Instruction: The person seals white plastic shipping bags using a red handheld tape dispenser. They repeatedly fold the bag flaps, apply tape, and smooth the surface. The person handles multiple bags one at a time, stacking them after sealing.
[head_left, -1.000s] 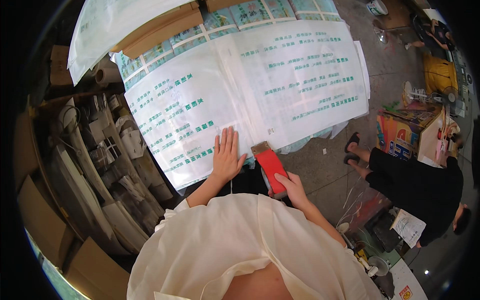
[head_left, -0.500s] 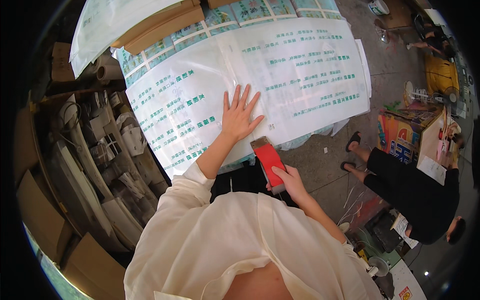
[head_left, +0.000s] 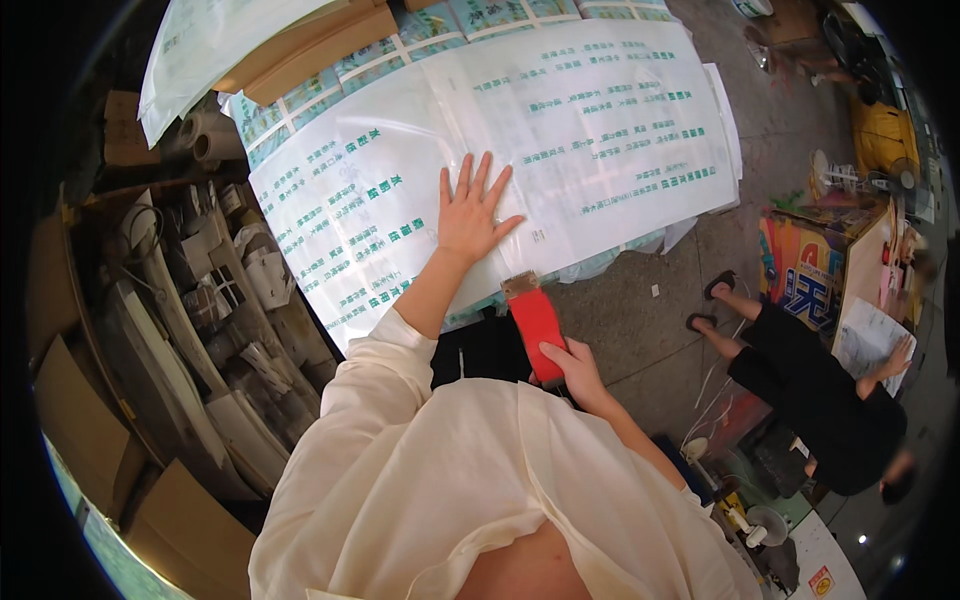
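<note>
A large white plastic sheet with green print [head_left: 620, 160] covers the pack in front of me. My left hand [head_left: 474, 220] lies flat on it, fingers spread, over a shiny clear band running along the sheet's middle. In my right hand [head_left: 580, 372] is a red tape dispenser [head_left: 538, 325] with a toothed metal end, gripped at its lower part. Its metal end is at the sheet's near edge, just below my left hand; whether it touches the sheet I cannot tell. My right fingertips are partly hidden behind the dispenser.
Strapped green-wrapped packs [head_left: 430, 30] line the far side, with brown cardboard [head_left: 300, 58] on top. Flattened cartons and boards [head_left: 170, 310] stand at the left. A person in black [head_left: 810, 390] is at the right beside a printed carton [head_left: 800, 270].
The view has shifted slightly. My left hand stays flat on the sheet, and my right hand keeps its grip on the dispenser. The person at the right now has a hand by a paper.
</note>
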